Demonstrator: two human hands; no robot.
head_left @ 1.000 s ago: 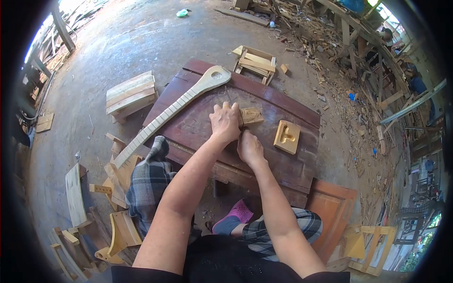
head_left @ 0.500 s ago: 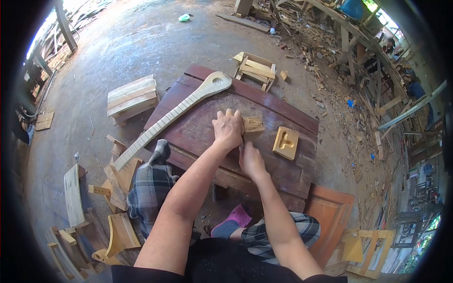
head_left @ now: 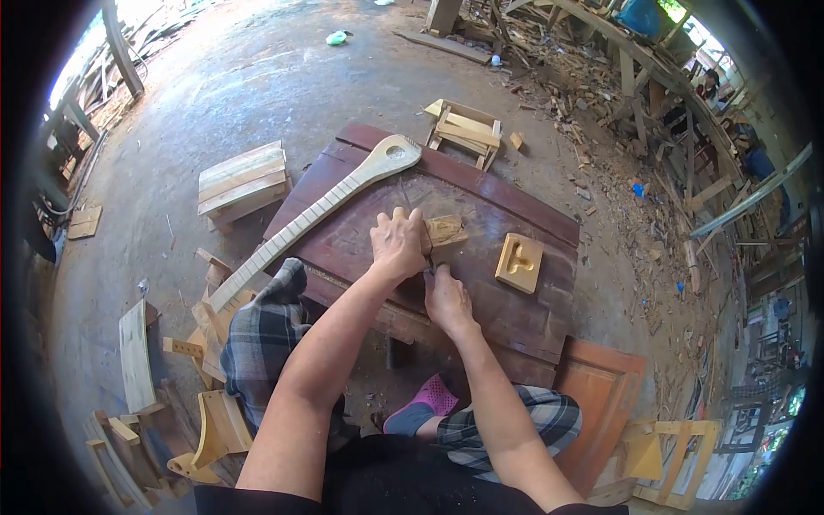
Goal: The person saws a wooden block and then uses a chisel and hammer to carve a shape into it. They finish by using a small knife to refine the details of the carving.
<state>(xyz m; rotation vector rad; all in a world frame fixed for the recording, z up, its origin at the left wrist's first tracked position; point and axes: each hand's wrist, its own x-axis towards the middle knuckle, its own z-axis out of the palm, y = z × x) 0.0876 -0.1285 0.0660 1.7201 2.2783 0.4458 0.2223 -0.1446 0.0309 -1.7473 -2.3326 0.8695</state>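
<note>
On the dark red wooden panel (head_left: 343, 210), my left hand (head_left: 397, 245) has its fingers wrapped over the left side of a small wooden block (head_left: 446, 233). The block's top looks rough and cut. Just below it, my right hand (head_left: 449, 299) is closed around a dark, slim tool (head_left: 429, 268); its kind is mostly hidden between the hands. Right of the block lies a square wooden piece (head_left: 518, 263) with a carved hollow. A long wooden instrument neck (head_left: 330, 202) with cross lines and a round hollow in its head slants along the panel's left side.
Beyond the panel stands a small wooden frame (head_left: 466, 133). A low slatted wooden stool (head_left: 244, 182) is at the left, with several wood offcuts (head_left: 225, 425) below it. An orange-brown panel (head_left: 601, 386) lies at the right. Wood scraps (head_left: 601, 154) litter the ground.
Both hands have shifted a little to the left and the block has moved left with them. The right hand stays closed on the tool.
</note>
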